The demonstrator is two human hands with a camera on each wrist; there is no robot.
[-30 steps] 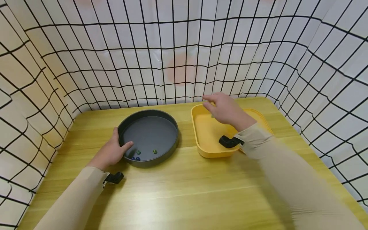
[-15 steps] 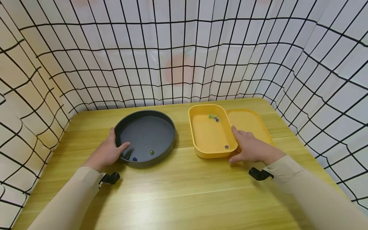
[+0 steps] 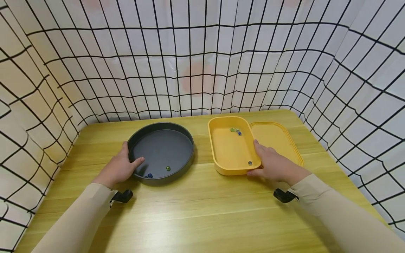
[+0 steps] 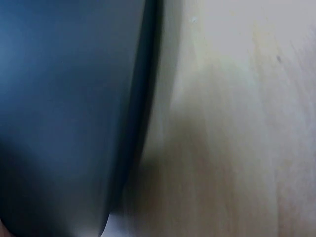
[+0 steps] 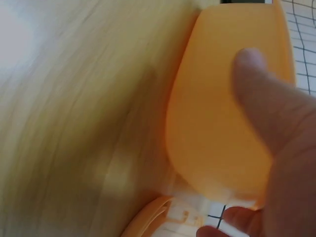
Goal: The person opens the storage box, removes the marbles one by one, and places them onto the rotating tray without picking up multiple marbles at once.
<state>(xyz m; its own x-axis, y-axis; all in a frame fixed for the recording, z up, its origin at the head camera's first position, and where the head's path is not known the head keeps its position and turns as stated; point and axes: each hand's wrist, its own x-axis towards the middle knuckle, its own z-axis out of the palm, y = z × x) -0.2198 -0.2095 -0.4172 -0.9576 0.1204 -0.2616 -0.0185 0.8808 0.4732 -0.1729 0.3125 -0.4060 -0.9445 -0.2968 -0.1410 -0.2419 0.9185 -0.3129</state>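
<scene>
My left hand point(image 3: 117, 169) holds the left side of a round dark grey pan point(image 3: 159, 149), fingers along its outer wall and thumb over the rim. In the pan lie a green marble point(image 3: 168, 168) and a blue marble point(image 3: 150, 175), with another dark one partly hidden beside the rim. My right hand point(image 3: 274, 164) grips a yellow rectangular box point(image 3: 231, 149) by its front right corner. Its thumb point(image 5: 252, 61) lies against the box wall in the right wrist view. Inside the box, several marbles point(image 3: 235, 130) cluster at the back and a single greyish marble point(image 3: 250, 163) sits near the front right.
A yellow lid point(image 3: 273, 137) lies flat on the wooden table point(image 3: 190, 218), just right of the box and partly behind the right hand. Black wire mesh point(image 3: 190, 56) with white sheeting behind it rises along the back and both sides.
My right hand has come down from above the box's back to its front right corner. The marbles in the pan have shifted slightly, while my left hand stays at the pan's rim.
</scene>
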